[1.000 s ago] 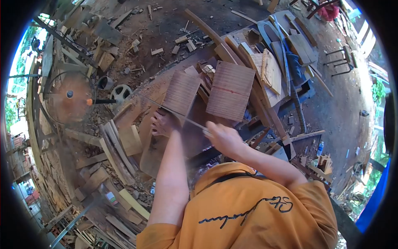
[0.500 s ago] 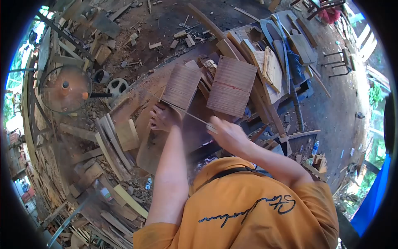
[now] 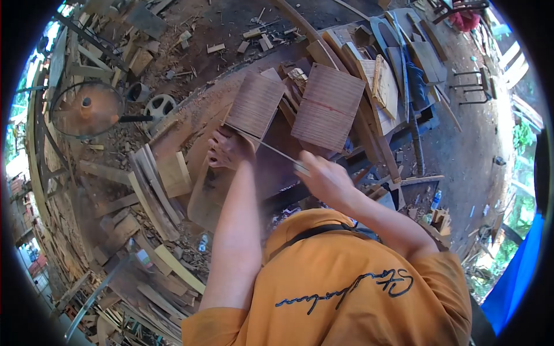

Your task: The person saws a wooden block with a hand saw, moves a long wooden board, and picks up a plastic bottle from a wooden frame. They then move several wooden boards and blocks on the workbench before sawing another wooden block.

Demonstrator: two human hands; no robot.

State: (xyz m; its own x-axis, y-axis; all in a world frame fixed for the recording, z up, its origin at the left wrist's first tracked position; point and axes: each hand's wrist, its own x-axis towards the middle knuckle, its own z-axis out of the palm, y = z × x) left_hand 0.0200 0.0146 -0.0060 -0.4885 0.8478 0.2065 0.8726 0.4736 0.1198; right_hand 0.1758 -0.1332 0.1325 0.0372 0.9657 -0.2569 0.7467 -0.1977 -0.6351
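My left hand (image 3: 229, 150) has its fingers curled at the near edge of a grooved wooden panel (image 3: 255, 104), which lies on a dusty brown work surface (image 3: 216, 193). A long, thin, straight tool (image 3: 281, 153) runs along that near edge. My right hand (image 3: 325, 179), slightly blurred, is closed round the tool's pale handle end; whether it is a file or a narrow saw I cannot tell. To the right of the worked panel lies a second grooved panel (image 3: 328, 108), with a reddish line across its middle.
Stacked boards and curved wooden pieces (image 3: 384, 86) lie beyond the second panel. A round fan (image 3: 88, 109) stands at the left, near a spoked wheel (image 3: 160, 108). Curved slats (image 3: 153, 193) lean left of the work surface. Offcuts litter the ground, and a plastic bottle (image 3: 436, 200) is at the right.
The view has shifted, so the panels and work surface appear higher. My right hand is slightly higher and farther right, still on the tool; my left hand keeps its place at the panel.
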